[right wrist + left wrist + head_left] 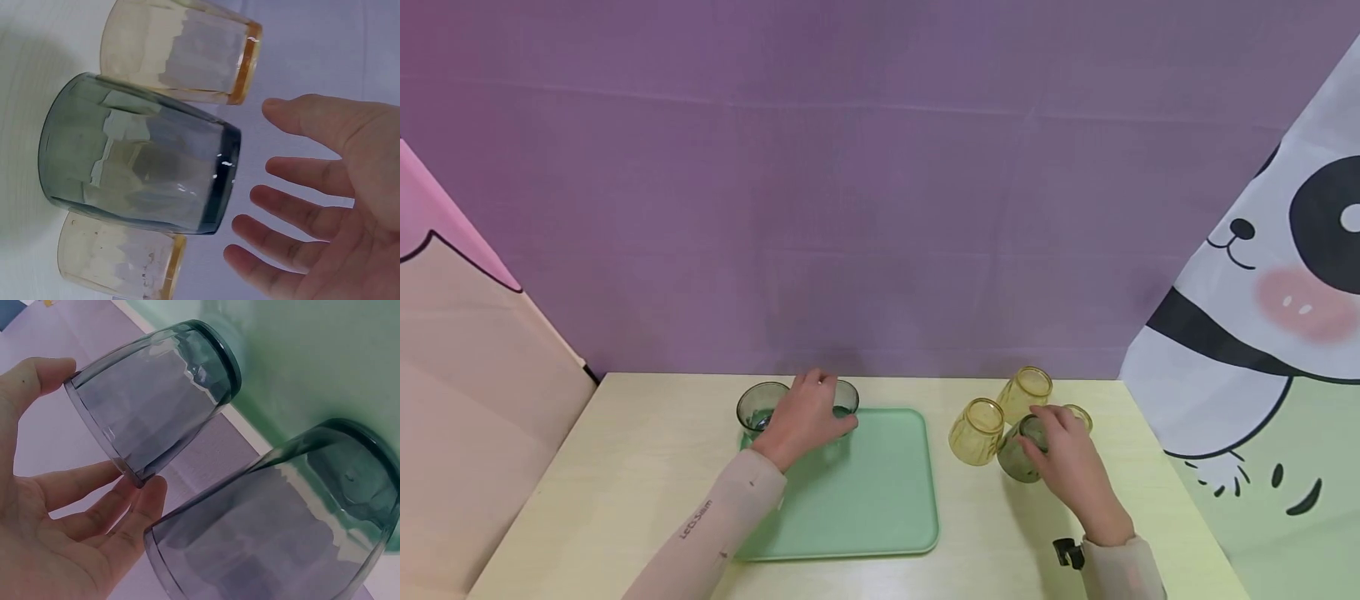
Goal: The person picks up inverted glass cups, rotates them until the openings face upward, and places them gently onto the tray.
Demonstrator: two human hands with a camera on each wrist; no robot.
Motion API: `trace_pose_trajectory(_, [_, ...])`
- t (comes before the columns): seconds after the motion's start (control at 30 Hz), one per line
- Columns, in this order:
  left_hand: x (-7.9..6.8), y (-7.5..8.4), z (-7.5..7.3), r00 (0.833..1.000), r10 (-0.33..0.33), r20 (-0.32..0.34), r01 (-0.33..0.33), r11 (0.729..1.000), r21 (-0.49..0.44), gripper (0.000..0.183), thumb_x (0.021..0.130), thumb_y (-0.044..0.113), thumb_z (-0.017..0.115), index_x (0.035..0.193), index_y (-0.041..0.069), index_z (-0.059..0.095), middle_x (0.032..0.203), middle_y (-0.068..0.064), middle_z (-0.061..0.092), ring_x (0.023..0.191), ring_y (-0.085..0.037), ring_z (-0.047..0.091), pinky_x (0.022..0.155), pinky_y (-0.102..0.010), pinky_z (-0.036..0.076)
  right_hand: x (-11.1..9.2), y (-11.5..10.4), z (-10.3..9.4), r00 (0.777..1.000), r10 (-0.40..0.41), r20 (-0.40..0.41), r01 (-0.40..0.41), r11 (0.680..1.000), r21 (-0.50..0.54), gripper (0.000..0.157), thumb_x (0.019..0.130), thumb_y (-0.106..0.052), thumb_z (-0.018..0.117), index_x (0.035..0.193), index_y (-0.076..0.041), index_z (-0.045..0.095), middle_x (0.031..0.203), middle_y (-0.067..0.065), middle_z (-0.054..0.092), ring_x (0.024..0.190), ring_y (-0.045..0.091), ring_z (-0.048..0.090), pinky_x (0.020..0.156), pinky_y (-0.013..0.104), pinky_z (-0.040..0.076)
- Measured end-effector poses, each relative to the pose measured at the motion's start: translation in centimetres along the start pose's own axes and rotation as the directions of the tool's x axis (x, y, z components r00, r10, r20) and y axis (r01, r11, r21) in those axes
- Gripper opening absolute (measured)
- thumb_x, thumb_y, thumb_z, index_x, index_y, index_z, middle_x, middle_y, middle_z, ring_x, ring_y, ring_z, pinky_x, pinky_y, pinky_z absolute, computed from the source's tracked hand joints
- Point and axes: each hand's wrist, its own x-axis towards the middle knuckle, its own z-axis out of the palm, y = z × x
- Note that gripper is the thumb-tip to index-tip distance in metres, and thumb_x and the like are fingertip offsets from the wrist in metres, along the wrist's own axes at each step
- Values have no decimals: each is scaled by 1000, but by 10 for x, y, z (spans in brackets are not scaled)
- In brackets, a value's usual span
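the left hand (805, 419) is over the far left corner of the green tray (865, 508), which lies near the middle of the pale tabletop (625, 467). two grey-blue glasses stand upright on that corner of the tray, side by side: the left grey glass (761, 407) just clear of the hand, and the right grey glass (842, 398) under the fingers. in the left wrist view the thumb and fingertips (147, 494) touch the rim of one grey glass (156, 400), fingers fairly straight and spread around it rather than wrapped; the other grey glass (281, 519) sits right beside it, apart from the hand.

the right hand (1067, 462) is near the far right corner of the tabletop, over a tight cluster of glasses. in the head view a dark grey glass (1021, 450) sits beneath its fingers, with three yellow glasses (976, 431) touching or just beside it. the right wrist view shows the palm wide, fingers (294, 175) spread and straight, just short of the dark grey glass's (137, 156) rim, not gripping it; yellow glasses (181, 53) stand on either side.
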Motion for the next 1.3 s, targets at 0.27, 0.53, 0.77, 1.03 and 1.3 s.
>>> trace_pose_trajectory(0.27, [-1, -2, 0, 1000, -1, 25, -1, 999, 44, 66, 82, 40, 75, 124, -9, 61, 127, -25, 54, 114, -39, 53, 80, -48, 55, 3, 6, 6, 995, 41, 92, -35, 997, -61, 49, 79, -5, 84, 118, 13, 61, 110, 32, 59, 97, 53, 58, 83, 61, 49])
trace_pose_trajectory(0.53, [-1, -2, -2, 999, 21, 49, -24, 997, 69, 55, 84, 39, 73, 114, -6, 65, 123, -22, 57, 110, -37, 57, 81, -48, 55, 3, 6, 7, 989, 75, 126, -65, 995, -81, 50, 79, -7, 84, 119, 13, 61, 111, 33, 58, 91, 54, 57, 80, 60, 51])
trace_pose_trajectory(0.77, [-2, -1, -3, 997, 36, 62, -41, 996, 82, 51, 82, 37, 74, 109, -5, 67, 119, -21, 59, 106, -35, 59, 76, -46, 56, 4, 7, 7, 978, 111, 176, -102, 993, -61, 50, 82, -7, 81, 121, 15, 59, 113, 34, 57, 96, 54, 56, 83, 60, 50])
trace_pose_trajectory(1.03, [-3, -1, -2, 997, 53, 57, -59, 991, 120, 55, 81, 37, 73, 115, -6, 66, 118, -19, 59, 106, -33, 59, 78, -48, 55, 4, 9, 8, 972, 128, 198, -127, 992, -18, 52, 83, -5, 80, 123, 18, 56, 113, 36, 56, 99, 55, 55, 85, 62, 49])
trace_pose_trajectory(1.3, [-6, 2, -5, 996, 59, 62, -66, 991, 120, 58, 81, 34, 74, 120, -8, 62, 120, -20, 59, 107, -36, 58, 81, -46, 55, 4, 10, 10, 978, 103, 183, -102, 995, -12, 51, 83, -5, 81, 121, 19, 56, 112, 36, 56, 100, 54, 56, 86, 61, 48])
